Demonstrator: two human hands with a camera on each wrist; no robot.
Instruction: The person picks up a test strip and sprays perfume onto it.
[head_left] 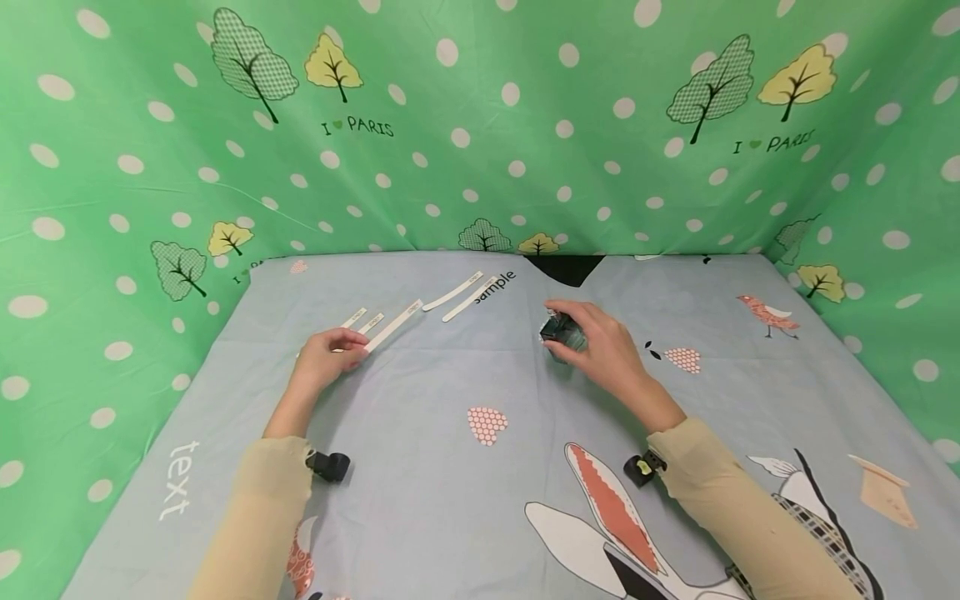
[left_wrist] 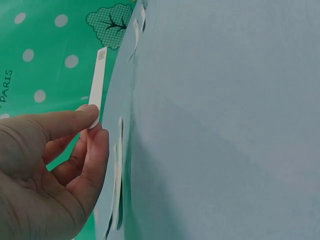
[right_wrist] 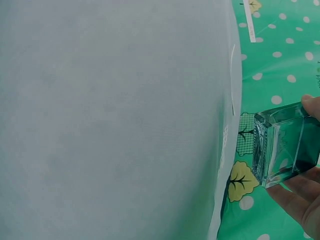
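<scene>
My left hand (head_left: 324,358) pinches the lower end of a narrow white paper strip (head_left: 394,326) between thumb and fingers; the strip slants up to the right, with small print at its far tip. On the left, two similar strips (head_left: 372,322) lie partly behind that hand. Across the table, my right hand (head_left: 609,350) grips a small square glass perfume bottle (head_left: 567,334), thumb on one side and fingers on the other. Thick clear glass with dark blue-green inside shows on the bottle (right_wrist: 282,145) in the right wrist view. Its dark end faces left in the head view.
Two more white strips (head_left: 468,300) lie side by side at the table's back middle, near the printed word "sample". A grey-blue printed cloth (head_left: 435,467) covers the table. Green dotted curtain (head_left: 465,108) hangs behind and at both sides.
</scene>
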